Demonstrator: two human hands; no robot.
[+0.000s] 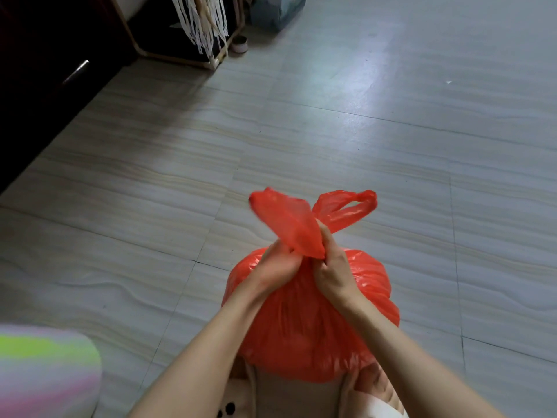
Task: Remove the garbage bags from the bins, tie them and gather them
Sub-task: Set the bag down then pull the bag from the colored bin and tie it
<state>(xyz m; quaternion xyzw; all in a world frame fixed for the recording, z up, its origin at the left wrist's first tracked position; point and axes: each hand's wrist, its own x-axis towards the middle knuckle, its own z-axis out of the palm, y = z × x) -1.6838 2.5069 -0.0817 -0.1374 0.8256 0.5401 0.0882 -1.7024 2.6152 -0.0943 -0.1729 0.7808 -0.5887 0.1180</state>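
A blurred pastel striped object [45, 372] is sitting at the near left on the tiled floor [422, 146]. The left hand [278, 263] is pinching the left handle of the red garbage bag [301, 327], which is bulging at near centre. The right hand [333, 268] is pinching the bag's gathered neck, its other handle loop [346, 208] sticking up to the far right.

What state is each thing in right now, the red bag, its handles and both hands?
Red bag: full, neck gathered, off the floor.
Left handle: pulled up, blurred.
Right handle: sticking up as an open loop.
Left hand: gripping the bag's neck.
Right hand: gripping the bag's neck.
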